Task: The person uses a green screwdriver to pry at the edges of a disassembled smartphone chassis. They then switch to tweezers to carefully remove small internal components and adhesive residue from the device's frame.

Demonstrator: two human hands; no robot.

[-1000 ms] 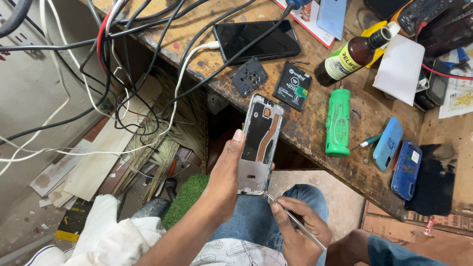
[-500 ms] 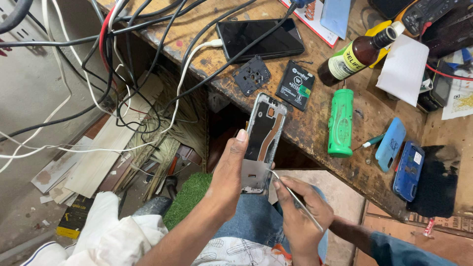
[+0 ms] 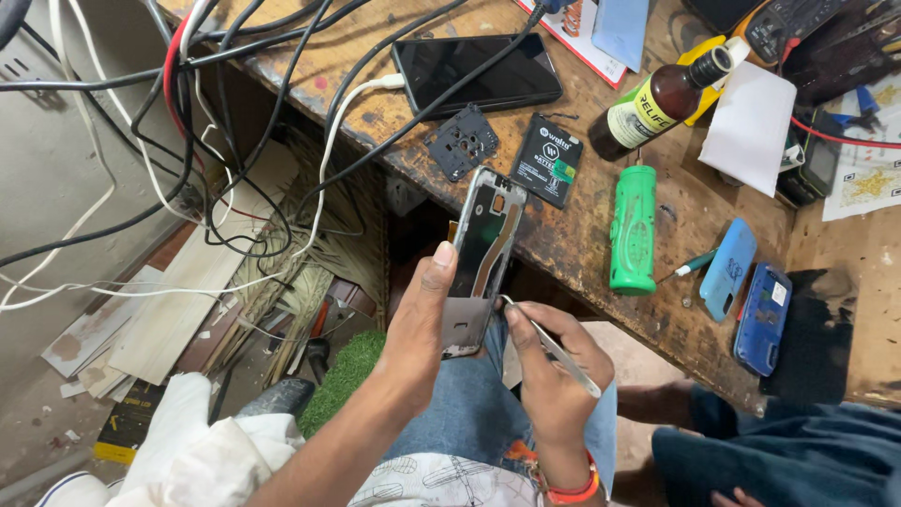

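My left hand (image 3: 419, 330) is wrapped around the lower end of an opened phone frame (image 3: 481, 252), thumb laid up along its near edge and the other fingers hidden behind it. The frame stands tilted in the air over my lap, its top end reaching up in front of the edge of the wooden surface (image 3: 563, 235). What sits inside the frame is hard to make out beyond dark cut-outs and a pale plate at the bottom.

My right hand (image 3: 554, 376) is closed, pinching thin metal tweezers (image 3: 554, 345) between thumb and fingers; the tip touches the frame's lower right corner, and the other end sticks out past my knuckles.

Just above the frame's top lie a small dark square part (image 3: 460, 142) and a flat black battery (image 3: 546, 160). Further up from the frame a black phone (image 3: 476, 72) lies screen up with a white cable (image 3: 324, 169) plugged into it. Right of the frame stands a green cylindrical tool (image 3: 633, 228), and above that a brown bottle (image 3: 659, 103) lies on its side. Well to the right of the frame are two blue phone covers (image 3: 746, 291). Left of the frame a tangle of black, white and red wires (image 3: 202, 141) hangs off the surface, cut by the picture's edge. Things at the top right corner are cropped and unclear.
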